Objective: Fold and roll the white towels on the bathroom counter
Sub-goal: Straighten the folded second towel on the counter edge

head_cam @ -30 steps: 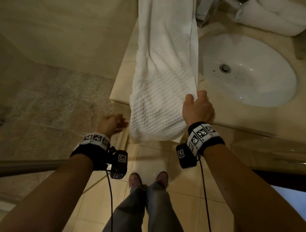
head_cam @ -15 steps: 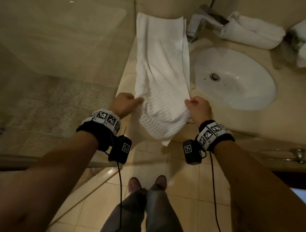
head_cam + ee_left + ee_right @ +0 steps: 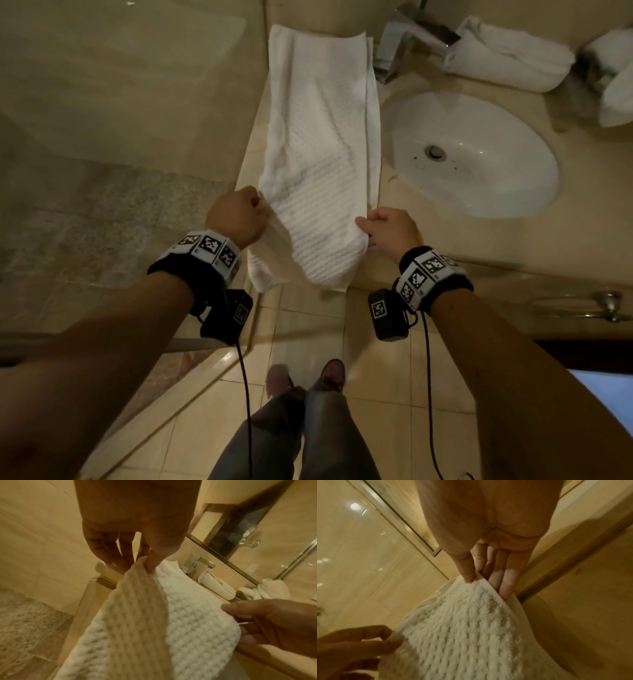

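Observation:
A long white waffle-weave towel [image 3: 322, 144] lies folded lengthwise on the beige counter [image 3: 445, 246], left of the sink, with its near end hanging over the front edge. My left hand [image 3: 239, 216] pinches the towel's left edge [image 3: 142, 568] between thumb and fingers. At the right edge, my right hand [image 3: 387, 228] pinches the towel [image 3: 479, 582] the same way. Both hands hold the near end lifted a little off the counter. Two more white towels, one rolled [image 3: 507, 61], lie behind the sink.
A white oval sink [image 3: 479, 157] sits right of the towel, with a chrome faucet [image 3: 404, 41] behind it. A glass shower panel [image 3: 120, 85] stands at the left. My feet [image 3: 308, 377] stand on tan floor tiles below the counter edge.
My left hand rose from beside the counter to the towel's left edge and took hold of it. The towel's hanging end has been drawn up toward the counter.

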